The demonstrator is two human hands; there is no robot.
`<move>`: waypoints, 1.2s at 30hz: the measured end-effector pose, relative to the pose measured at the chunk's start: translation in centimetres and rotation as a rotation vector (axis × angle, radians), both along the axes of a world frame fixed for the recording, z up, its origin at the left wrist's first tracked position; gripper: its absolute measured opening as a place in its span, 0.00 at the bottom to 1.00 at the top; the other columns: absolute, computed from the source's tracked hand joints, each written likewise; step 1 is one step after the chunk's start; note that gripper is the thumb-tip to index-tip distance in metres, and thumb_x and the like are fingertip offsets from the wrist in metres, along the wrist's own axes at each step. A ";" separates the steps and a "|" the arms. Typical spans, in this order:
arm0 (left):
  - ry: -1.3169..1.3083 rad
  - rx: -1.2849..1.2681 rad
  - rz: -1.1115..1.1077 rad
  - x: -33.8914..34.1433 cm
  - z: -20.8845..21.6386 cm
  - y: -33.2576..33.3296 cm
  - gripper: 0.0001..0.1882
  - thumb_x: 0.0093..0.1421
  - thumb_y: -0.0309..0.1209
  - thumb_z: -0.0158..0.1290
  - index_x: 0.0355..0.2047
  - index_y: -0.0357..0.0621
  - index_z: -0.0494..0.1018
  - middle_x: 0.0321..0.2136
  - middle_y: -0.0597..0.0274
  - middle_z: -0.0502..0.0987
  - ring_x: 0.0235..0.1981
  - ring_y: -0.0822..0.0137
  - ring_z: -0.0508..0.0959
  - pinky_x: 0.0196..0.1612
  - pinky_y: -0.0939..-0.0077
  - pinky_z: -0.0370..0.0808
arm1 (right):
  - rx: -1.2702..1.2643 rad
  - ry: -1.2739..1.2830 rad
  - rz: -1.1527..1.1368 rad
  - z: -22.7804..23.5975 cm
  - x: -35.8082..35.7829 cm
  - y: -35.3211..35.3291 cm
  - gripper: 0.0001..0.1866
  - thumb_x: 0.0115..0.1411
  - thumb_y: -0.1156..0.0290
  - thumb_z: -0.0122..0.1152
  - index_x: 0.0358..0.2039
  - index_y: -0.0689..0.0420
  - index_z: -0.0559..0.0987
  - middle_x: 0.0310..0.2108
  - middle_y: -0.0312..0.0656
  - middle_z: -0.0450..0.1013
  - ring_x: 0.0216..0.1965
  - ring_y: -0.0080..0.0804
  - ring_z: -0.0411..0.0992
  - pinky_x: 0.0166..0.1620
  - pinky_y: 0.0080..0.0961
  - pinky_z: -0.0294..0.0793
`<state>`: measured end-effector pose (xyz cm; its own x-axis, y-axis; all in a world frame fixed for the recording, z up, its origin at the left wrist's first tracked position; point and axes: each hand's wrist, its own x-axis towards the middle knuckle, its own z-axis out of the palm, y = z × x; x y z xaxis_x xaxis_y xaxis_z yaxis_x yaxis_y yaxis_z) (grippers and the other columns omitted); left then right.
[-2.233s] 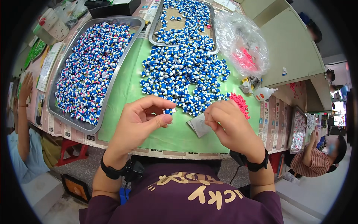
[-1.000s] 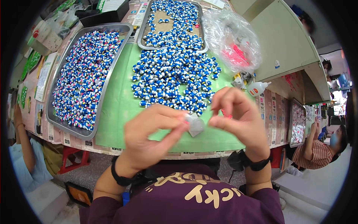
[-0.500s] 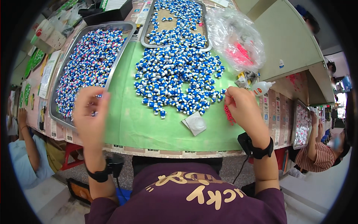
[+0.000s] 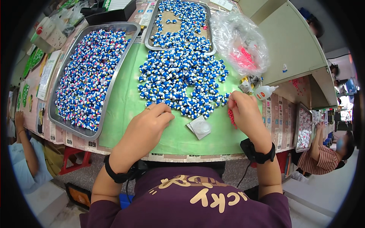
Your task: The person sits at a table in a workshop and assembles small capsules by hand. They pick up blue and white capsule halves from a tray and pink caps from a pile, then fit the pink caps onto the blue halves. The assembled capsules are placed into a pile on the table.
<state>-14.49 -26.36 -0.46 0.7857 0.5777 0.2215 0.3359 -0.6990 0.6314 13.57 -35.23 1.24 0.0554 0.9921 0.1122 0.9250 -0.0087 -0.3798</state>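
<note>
A heap of small blue-and-white figure pieces (image 4: pixel 182 76) lies on a green sheet (image 4: pixel 182 146). At the heap's lower left edge is my left hand (image 4: pixel 148 123), its fingers curled together against the outermost pieces; what they grip is hidden. My right hand (image 4: pixel 245 112) is closed in a pinch at the heap's right edge, and I cannot make out what is in it. Small red pieces (image 4: pixel 231 117) lie partly under that hand. Between the hands sits a white square pad with a clear round dish (image 4: pixel 200 127).
A metal tray (image 4: pixel 100 125) of similar pieces with pink bits stands left. Another tray (image 4: pixel 148 36) adjoins the heap's far side. At right are a plastic bag (image 4: pixel 228 28) with pink pieces, a white squeeze bottle (image 4: pixel 264 92) and a cabinet (image 4: pixel 296 45). People sit at both sides.
My left hand has moved right and down from over the left tray to the near left edge of the heap. The right hand stays nearly in place, still pinched.
</note>
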 end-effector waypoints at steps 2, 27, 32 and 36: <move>0.012 0.002 -0.005 0.0 0.0 0.0 0.11 0.50 0.19 0.56 0.35 0.37 0.74 0.35 0.58 0.74 0.37 0.55 0.76 0.39 0.65 0.73 | 0.024 0.034 -0.007 -0.1 0.1 -0.1 0.07 0.50 0.83 0.53 0.26 0.57 0.67 0.23 0.41 0.69 0.30 0.43 0.69 0.38 0.36 0.62; -0.462 -0.556 0.172 0.1 1.5 -0.1 0.08 0.64 0.20 0.46 0.40 0.34 0.74 0.40 0.58 0.75 0.35 0.71 0.77 0.35 0.80 0.75 | 0.026 -0.065 0.167 -0.2 -0.9 -1.8 0.06 0.49 0.80 0.53 0.26 0.56 0.68 0.24 0.39 0.67 0.31 0.39 0.68 0.42 0.33 0.63; -0.478 -0.607 0.162 0.4 1.2 -0.3 0.08 0.60 0.19 0.52 0.39 0.37 0.76 0.36 0.59 0.77 0.33 0.71 0.77 0.33 0.80 0.75 | 0.078 -0.302 0.189 -0.2 -2.0 -1.8 0.04 0.50 0.79 0.48 0.25 0.55 0.68 0.24 0.39 0.65 0.31 0.40 0.67 0.43 0.33 0.63; -0.401 -0.487 0.117 0.6 1.8 -0.7 0.08 0.59 0.18 0.51 0.39 0.36 0.77 0.37 0.58 0.76 0.36 0.71 0.77 0.37 0.80 0.74 | 0.003 -0.157 0.159 0.1 -1.1 -1.6 0.05 0.50 0.80 0.51 0.26 0.56 0.68 0.24 0.39 0.67 0.30 0.40 0.68 0.43 0.32 0.63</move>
<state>-13.90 -27.08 1.36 0.6216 0.7634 0.1756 0.0644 -0.2732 0.9598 12.44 -36.80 1.32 -0.1205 0.9866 0.1098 0.9624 0.1433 -0.2310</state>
